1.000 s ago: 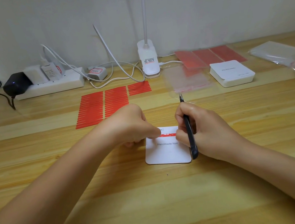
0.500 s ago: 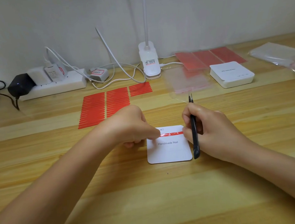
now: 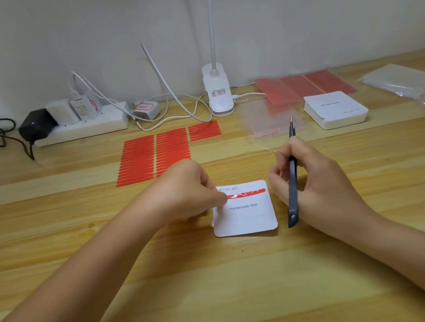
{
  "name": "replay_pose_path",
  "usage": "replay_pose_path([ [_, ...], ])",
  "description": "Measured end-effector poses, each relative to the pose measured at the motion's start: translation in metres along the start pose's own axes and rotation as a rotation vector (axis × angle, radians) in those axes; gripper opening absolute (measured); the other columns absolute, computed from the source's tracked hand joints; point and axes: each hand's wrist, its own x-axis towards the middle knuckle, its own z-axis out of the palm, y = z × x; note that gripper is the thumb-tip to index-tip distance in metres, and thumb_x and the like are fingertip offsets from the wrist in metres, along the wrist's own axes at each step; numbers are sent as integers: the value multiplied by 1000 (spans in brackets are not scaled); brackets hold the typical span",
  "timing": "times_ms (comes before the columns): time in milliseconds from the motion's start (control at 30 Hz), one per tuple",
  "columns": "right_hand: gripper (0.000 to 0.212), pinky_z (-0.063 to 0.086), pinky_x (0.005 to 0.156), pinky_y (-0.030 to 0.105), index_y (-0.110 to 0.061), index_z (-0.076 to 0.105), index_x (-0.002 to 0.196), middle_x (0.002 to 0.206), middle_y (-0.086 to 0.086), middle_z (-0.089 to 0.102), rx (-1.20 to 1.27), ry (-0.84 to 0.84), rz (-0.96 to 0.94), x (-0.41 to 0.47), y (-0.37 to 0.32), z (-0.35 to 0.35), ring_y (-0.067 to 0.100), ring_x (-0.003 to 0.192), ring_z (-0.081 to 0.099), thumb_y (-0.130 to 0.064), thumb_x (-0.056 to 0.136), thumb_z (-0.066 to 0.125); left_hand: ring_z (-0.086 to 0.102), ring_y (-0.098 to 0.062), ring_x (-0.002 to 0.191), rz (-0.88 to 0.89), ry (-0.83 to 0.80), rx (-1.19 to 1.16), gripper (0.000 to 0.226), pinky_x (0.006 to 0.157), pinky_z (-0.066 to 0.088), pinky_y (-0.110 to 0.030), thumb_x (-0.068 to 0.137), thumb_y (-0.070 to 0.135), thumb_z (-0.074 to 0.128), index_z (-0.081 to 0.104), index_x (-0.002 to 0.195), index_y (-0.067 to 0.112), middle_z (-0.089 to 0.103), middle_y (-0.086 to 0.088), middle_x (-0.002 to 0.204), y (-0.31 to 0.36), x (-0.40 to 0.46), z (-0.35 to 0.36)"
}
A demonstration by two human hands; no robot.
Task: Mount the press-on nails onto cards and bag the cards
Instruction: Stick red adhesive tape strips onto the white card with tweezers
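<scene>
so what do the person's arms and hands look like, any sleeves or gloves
Both forearms are bare as far as the frame shows, with no sleeves visible. The left hand and right hand wear no gloves, and no rings, watch or bracelets show.

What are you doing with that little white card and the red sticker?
A person is getting a white card printed "Handmade Nail" ready on the wooden desk. The left hand pinches the left end of a red strip stuck across the card's top. The right hand holds dark tweezers beside the card, not touching it. No nails are on the card yet. More red strips lie behind.
</scene>
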Motion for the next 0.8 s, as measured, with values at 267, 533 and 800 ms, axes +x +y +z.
replay_pose_path([
  [267, 46, 32, 86, 15, -40, 34, 69, 85, -12, 68, -241, -164, -93, -2, 3, 4, 13, 80, 60, -14, 79, 71, 38, -8, 41, 74, 61, 44, 20, 40, 31, -14, 78, 23, 65, 66, 65, 8, 53, 1, 56, -11, -6, 0],
  [533, 45, 42, 69, 29, -38, 36, 71, 79, -8, 66, -175, -155, -82, 0, -1, 3, 18, 76, 59, -10, 76, 71, 56, -18, 86, 682, 322, 358, 24, 71, 44, -34, 78, 26, 58, 70, 98, 20, 60, 0, 94, -3, -24, 31],
  [800, 43, 47, 71, 37, -36, 38, 70, 81, -4, 68, -122, -140, -21, -1, 0, 2, 14, 80, 65, -14, 76, 74, 55, -22, 80, 651, 344, 393, 31, 68, 43, -36, 80, 36, 47, 73, 93, 25, 61, -1, 90, -10, -20, 40],
])
